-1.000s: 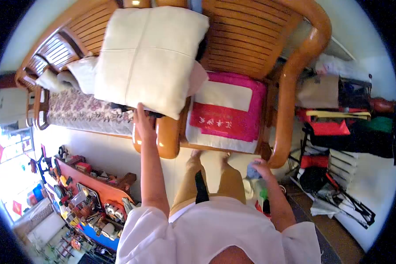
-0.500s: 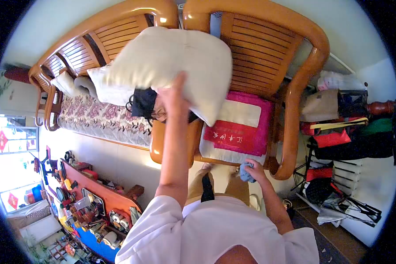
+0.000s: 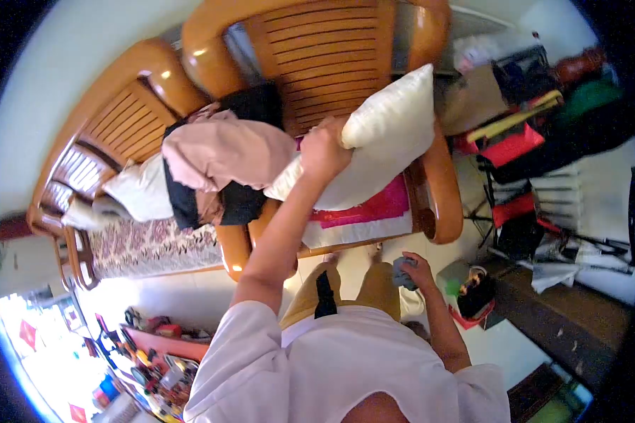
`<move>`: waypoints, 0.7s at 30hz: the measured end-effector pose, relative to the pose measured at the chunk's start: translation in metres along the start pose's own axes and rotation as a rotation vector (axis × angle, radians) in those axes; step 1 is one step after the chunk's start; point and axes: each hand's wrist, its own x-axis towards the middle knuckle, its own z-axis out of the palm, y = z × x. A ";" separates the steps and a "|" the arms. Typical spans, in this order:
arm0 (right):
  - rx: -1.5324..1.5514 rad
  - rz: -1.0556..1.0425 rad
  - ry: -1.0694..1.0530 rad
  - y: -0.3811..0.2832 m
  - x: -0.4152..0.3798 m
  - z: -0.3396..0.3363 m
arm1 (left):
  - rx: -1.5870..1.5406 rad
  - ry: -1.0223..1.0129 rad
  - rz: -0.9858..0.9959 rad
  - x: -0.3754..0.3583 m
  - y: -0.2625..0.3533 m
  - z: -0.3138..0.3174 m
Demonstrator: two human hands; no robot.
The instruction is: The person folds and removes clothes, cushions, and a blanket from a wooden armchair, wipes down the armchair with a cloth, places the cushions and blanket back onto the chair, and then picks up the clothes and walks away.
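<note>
My left hand (image 3: 324, 151) grips a cream cushion (image 3: 388, 155) by its edge and holds it tilted over the seat of the wooden armchair (image 3: 441, 201). Beneath the cushion, a pink-red cloth (image 3: 363, 211) on the white seat pad is partly covered. Down by my right leg, my right hand (image 3: 420, 271) is closed round a crumpled blue-grey cloth (image 3: 404, 273). Left of the cushion, a pile of pink clothing (image 3: 226, 151) and black clothing (image 3: 261, 106) lies over the neighbouring armrests.
A long wooden sofa with a floral seat cover (image 3: 155, 247) and white pillow (image 3: 144, 187) stretches left. Bags and folded items stand at the right, with a red pouch (image 3: 508, 144) among them. A cluttered red table (image 3: 169, 342) is at lower left.
The cushion has moved right, from over the clothing to over the armchair seat, uncovering the pink and black clothes. My view has turned; the right hand still holds the cloth.
</note>
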 end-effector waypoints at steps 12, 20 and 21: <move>0.787 0.529 0.227 -0.013 -0.098 -0.017 | 0.568 -0.603 0.267 0.136 -0.027 0.083; 0.132 0.162 0.136 0.030 -0.049 -0.012 | 0.480 0.113 0.316 0.131 -0.051 0.085; 0.262 0.127 0.097 0.056 -0.030 -0.007 | 0.333 0.116 0.311 0.112 -0.044 0.065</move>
